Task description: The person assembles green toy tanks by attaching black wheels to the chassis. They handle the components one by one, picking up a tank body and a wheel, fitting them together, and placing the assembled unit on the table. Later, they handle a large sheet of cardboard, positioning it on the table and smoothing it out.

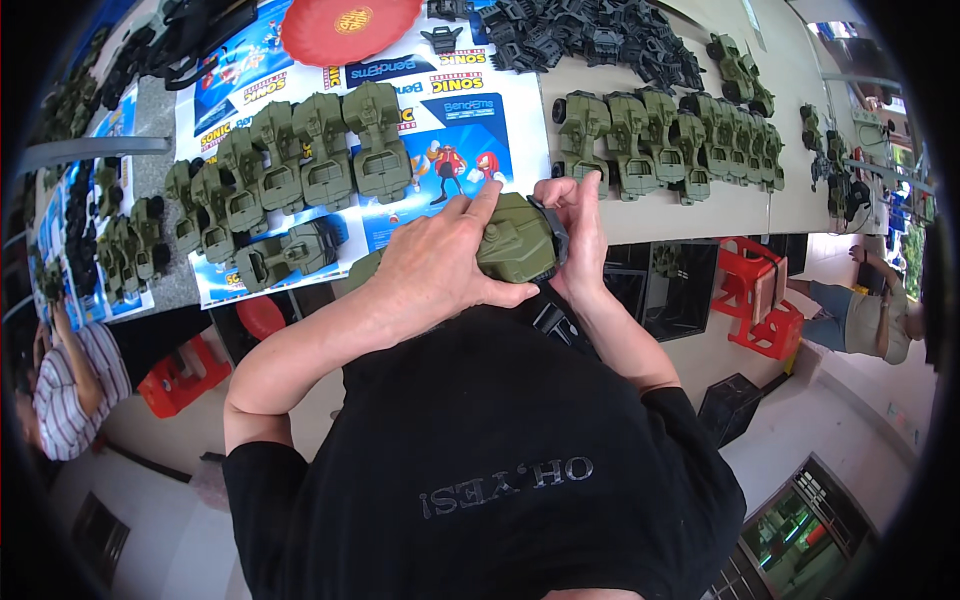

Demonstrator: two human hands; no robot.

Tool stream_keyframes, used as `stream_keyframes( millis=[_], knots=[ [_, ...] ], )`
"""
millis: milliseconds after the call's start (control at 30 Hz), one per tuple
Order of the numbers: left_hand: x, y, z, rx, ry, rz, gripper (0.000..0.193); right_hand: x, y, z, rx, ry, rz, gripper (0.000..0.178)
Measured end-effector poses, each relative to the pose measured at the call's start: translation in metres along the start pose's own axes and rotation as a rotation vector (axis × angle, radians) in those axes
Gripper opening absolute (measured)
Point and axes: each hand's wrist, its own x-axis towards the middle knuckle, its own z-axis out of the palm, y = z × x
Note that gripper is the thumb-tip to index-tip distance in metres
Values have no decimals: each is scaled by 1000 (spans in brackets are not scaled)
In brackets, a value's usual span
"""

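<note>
An olive-green toy vehicle body [515, 235] is held over the table's near edge, close to my chest. My left hand [430, 258] grips it from the left, with the thumb along its near side and the fingers over the far side. At its right end sits a black plastic front piece [552, 228], pinched by my right hand [582, 228] with the thumb raised. Whether that piece is fully seated I cannot tell. Part of the green body lies hidden under my left hand.
Rows of green toy vehicles stand at left [325, 150] and right [640, 140] on the table. Beyond them are a heap of black plastic parts [600, 40] and a red dish [350, 25]. Printed sheets [470, 140] cover the left side. Red stools [750, 300] and other people are at both sides.
</note>
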Motion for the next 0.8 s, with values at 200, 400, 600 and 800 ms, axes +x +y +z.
stream_keyframes(
  millis=[200, 400, 600, 800],
  knots=[
    [1, 9, -2, 60, 6, -1, 97, 15, 10, -13, 163, 23, 187, 57],
    [-1, 11, -2, 77, 3, -12, 96, 6, -4, 3, 294, 53, 398, 57],
    [2, 2, -8, -59, -18, -74, 101, -2, 8, -18, 22, -254, -89, 67],
    [7, -11, -3, -162, -17, -86, 101, 1, 10, -27, -397, -272, -278, 52]
  ],
)
